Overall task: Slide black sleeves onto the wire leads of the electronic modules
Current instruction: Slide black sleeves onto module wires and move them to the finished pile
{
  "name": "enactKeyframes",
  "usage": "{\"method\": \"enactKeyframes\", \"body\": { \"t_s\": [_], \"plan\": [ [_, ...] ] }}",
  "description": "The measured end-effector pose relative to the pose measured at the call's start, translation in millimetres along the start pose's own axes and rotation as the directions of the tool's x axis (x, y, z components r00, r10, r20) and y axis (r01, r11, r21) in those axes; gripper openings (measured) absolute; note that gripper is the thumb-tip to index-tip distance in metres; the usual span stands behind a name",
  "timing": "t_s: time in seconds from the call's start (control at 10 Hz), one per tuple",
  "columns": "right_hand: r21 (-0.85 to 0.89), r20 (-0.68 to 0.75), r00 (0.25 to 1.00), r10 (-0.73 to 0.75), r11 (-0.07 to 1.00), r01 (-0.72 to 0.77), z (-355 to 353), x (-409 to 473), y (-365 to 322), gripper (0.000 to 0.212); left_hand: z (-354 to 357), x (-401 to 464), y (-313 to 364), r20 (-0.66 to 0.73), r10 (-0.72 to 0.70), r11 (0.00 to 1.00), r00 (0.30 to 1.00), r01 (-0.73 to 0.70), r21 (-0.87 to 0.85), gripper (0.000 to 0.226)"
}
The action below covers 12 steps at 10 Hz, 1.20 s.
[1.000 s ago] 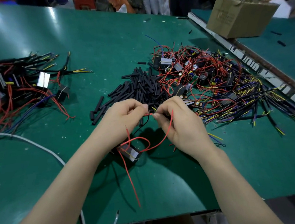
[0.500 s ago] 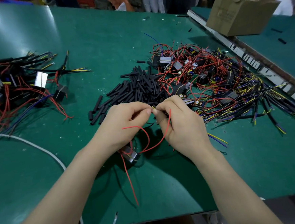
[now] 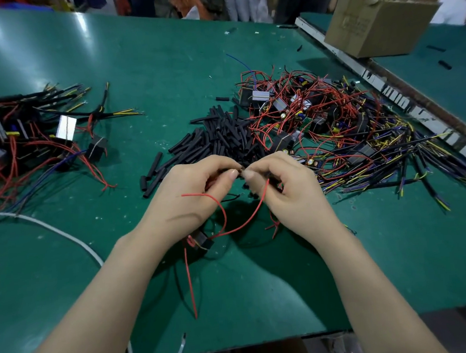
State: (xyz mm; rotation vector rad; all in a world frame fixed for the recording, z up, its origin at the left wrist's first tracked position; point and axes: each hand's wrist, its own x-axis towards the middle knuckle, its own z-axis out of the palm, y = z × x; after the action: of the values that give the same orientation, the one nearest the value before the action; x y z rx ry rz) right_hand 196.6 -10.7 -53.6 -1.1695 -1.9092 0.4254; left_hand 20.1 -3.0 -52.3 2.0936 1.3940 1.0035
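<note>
My left hand (image 3: 191, 196) and my right hand (image 3: 288, 191) meet fingertip to fingertip above the green table (image 3: 161, 56). Both pinch something small and dark between thumb and forefinger; my fingers hide it, so I cannot tell sleeve from wire end. A small black module (image 3: 203, 240) hangs below my left wrist, its red leads (image 3: 224, 218) looping between the hands and one trailing toward me. A heap of black sleeves (image 3: 217, 138) lies just beyond my hands.
A tangle of modules with red, yellow and blue wires (image 3: 348, 128) spreads at the right. Another pile of modules (image 3: 20, 140) sits at the left. A white cable (image 3: 63, 234) curves across the near left. A cardboard box (image 3: 376, 23) stands at the back right behind a metal rail (image 3: 386, 89).
The hands have closed together until thumbs touch. The module has dropped lower under my left wrist and the red loop has shifted; the piles have not moved.
</note>
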Motion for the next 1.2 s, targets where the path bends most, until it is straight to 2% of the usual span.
{"method": "enactKeyframes", "body": {
  "t_s": [0.1, 0.2, 0.3, 0.5, 0.8, 1.0, 1.2],
  "plan": [
    [-0.084, 0.017, 1.0, -0.002, 0.996, 0.003, 0, -2, 2, 0.006, 1, -1, -6, -0.01, 0.025, 1.0, 1.0, -0.025, -0.016, 0.037],
    [-0.116, -0.025, 0.999, -0.043, 0.992, 0.04, 1, -3, 1, 0.01, 1, 2, -13, 0.03, 0.021, 0.999, 0.999, -0.02, -0.03, 0.042],
    [-0.126, -0.035, 0.996, -0.084, 0.989, 0.079, 1, -4, 0, 0.018, 1, 2, -18, 0.039, 0.039, 0.997, 0.998, -0.036, -0.064, 0.039],
    [-0.145, -0.05, 0.997, -0.063, 0.988, 0.055, 3, -4, 0, 0.018, 2, -1, -18, 0.021, 0.085, 0.985, 0.996, -0.081, -0.152, 0.03],
    [0.02, -0.016, 0.998, 0.059, 0.998, -0.059, 2, -1, -3, 0.014, 3, -1, -15, 0.008, 0.112, 0.989, 0.994, -0.111, -0.097, 0.012],
    [0.111, -0.08, 0.997, 0.009, 0.994, 0.0, 0, 0, -7, 0.012, -2, -2, -9, 0.038, 0.045, 0.988, 0.998, -0.039, -0.148, 0.011],
    [0.089, -0.07, 0.995, -0.066, 0.993, 0.072, 1, -1, -6, 0.013, -9, -3, -6, 0.163, -0.002, 0.977, 0.987, 0.036, -0.209, 0.014]
  ]
}}
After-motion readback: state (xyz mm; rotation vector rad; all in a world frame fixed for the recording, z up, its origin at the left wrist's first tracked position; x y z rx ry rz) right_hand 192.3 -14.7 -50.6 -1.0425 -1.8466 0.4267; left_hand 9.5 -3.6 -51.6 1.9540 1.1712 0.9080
